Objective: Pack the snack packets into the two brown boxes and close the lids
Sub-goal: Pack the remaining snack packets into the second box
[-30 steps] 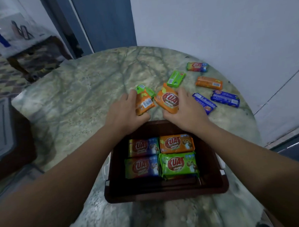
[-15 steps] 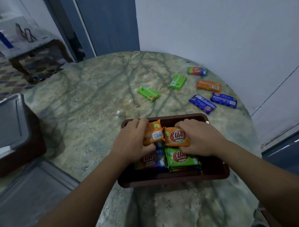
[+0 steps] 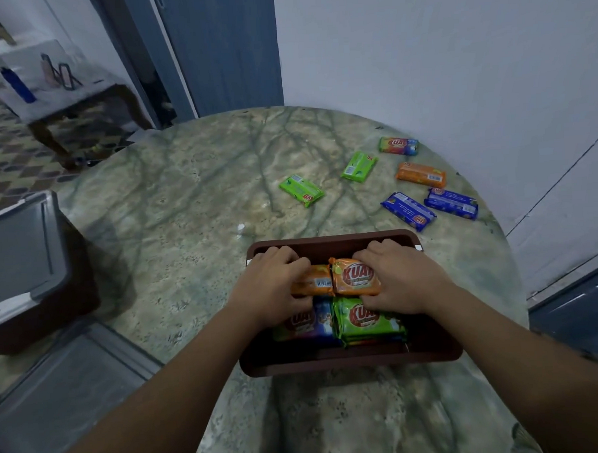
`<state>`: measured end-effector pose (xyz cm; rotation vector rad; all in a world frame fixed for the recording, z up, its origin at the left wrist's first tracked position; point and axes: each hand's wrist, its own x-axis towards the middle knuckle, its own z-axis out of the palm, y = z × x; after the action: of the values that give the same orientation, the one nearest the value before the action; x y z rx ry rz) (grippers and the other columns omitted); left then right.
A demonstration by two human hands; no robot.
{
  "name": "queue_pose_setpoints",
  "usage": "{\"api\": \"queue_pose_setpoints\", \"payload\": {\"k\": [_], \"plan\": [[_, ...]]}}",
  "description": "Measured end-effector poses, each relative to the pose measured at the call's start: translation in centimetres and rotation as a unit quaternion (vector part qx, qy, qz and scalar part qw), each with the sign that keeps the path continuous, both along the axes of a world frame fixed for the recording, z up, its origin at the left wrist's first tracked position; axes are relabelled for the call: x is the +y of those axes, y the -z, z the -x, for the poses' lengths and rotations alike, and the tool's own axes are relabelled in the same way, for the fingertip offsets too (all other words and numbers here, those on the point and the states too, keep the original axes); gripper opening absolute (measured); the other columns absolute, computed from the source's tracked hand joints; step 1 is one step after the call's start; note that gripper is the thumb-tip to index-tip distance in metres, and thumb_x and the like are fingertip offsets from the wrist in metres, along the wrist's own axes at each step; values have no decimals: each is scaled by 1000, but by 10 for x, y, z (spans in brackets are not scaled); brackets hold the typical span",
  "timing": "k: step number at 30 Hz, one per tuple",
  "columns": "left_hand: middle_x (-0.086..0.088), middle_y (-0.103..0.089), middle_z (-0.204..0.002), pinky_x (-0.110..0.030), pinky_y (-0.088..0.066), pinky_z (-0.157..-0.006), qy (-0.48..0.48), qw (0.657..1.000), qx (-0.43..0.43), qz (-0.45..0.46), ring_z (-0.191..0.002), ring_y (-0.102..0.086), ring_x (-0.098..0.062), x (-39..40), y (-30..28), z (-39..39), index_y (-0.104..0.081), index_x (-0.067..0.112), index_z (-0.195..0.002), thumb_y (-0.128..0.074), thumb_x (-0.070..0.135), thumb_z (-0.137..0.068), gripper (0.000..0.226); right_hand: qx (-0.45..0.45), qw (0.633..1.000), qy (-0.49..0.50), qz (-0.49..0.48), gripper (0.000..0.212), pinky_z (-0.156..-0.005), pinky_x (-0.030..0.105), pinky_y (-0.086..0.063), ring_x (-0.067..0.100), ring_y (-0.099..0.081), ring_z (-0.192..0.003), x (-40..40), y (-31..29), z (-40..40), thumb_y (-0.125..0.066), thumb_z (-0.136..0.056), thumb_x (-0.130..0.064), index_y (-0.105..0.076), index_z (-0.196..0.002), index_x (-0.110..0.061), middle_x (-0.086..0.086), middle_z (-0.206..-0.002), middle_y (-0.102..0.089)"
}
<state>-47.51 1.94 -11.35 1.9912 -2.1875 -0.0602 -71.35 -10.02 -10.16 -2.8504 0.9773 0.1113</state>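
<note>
Gripping glossy orange packets [image 3: 354,277] over rectangular brown box [image 3: 348,359]

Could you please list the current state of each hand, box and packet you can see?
Left hand: holds orange packet with barcode up.
Right hand: holds orange KUAT packet.
Brown plastic box: open, partly filled.
Second brown box with grey lid: lid on.
Six loose packets: lying unpacked on table.

open brown plastic box [image 3: 332,242]: 1 | packets inside it: 4 visible | loose packets on marble table [image 3: 188,231]: 6 | hands: 2
</note>
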Motion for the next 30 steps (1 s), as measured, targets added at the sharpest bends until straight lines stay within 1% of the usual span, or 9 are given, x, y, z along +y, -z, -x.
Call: {"api": "queue_pose_setpoints", "payload": {"k": [2, 4, 8, 12, 16, 19, 22, 25, 30], "plan": [[5, -59, -104, -33, -37, -74, 8, 1000, 7, 2, -90, -52, -19, -1, 1, -1, -67, 28, -104, -64, 50, -83, 30, 7, 1000, -1, 3, 87, -92, 33, -46, 15, -46, -116, 1, 0, 0, -65, -79, -66, -39, -152, -27, -6, -131, -50], [4, -63, -104, -37, -44, -75, 13, 1000, 12, 1, -90, -56, -20, -2, 2, -2, -67, 28, -108, -62, 45, -90, 26, 9, 1000, 0, 4, 87, -92, 33, -46, 15, -46, -117, 1, 1, 0, -64, -80, -66, -38, -153, -27, -6, -131, -50], [2, -65, -112, -42, -48, -80, 1, 1000, 20, 14, -95, -58, -22, -2, 3, -1, -64, 27, -128, -47, 43, -101, 35, 5, 1000, 4, 2, 87, -91, 32, -45, 15, -45, -116, 0, 1, 1, -64, -80, -67, -37, -153, -27, -6, -130, -50], [1, -60, -113, -40, -46, -84, -42, 999, 30, 14, -99, -54, -22, -1, -3, 3, -55, 25, -142, -33, 45, -106, 46, -3, 1000, 7, -3, 88, -91, 31, -44, 15, -46, -116, 0, 1, 0, -65, -79, -67, -38, -152, -27, -5, -130, -50], [3, -61, -113, -39, -45, -86, -65, 997, 23, -22, -102, -56, -21, -4, -6, 2, -52, 27, -144, -27, 46, -108, 48, 1, 1000, 6, 0, 87, -92, 33, -46, 15, -46, -115, -1, 3, 2, -65, -78, -67, -38, -151, -27, -6, -129, -50], [4, -62, -114, -40, -45, -86, -50, 998, -10, -40, -102, -57, -20, -6, -5, 0, -52, 30, -143, -26, 47, -107, 47, 5, 1000, 1, 5, 87, -93, 34, -47, 15, -45, -114, -1, 5, 1, -64, -78, -68, -38, -151, -28, -6, -129, -49], [4, -60, -114, -40, -45, -86, -34, 999, -20, -34, -104, -57, -20, -7, -2, -1, -54, 32, -142, -30, 48, -107, 45, 4, 1000, 1, 6, 87, -93, 34, -47, 14, -45, -115, -3, 6, 1, -64, -78, -67, -38, -151, -28, -6, -129, -49], [3, -56, -113, -37, -45, -84, -30, 1000, -4, -1, -104, -54, -20, -7, 2, -2, -56, 30, -138, -47, 52, -100, 45, 6, 1000, 1, 3, 88, -94, 35, -47, 14, -45, -115, -3, 6, 1, -65, -78, -67, -37, -151, -28, -6, -130, -49], [7, -52, -117, -33, -42, -88, -22, 1000, -1, -14, -107, -49, -16, -5, 4, -6, -55, 35, -138, -66, 68, -80, 67, -41, 999, 19, -23, 83, -90, 34, -47, 14, -50, -113, -1, 0, 2, -73, -73, -60, -35, -142, -34, -8, -127, -54]]}}
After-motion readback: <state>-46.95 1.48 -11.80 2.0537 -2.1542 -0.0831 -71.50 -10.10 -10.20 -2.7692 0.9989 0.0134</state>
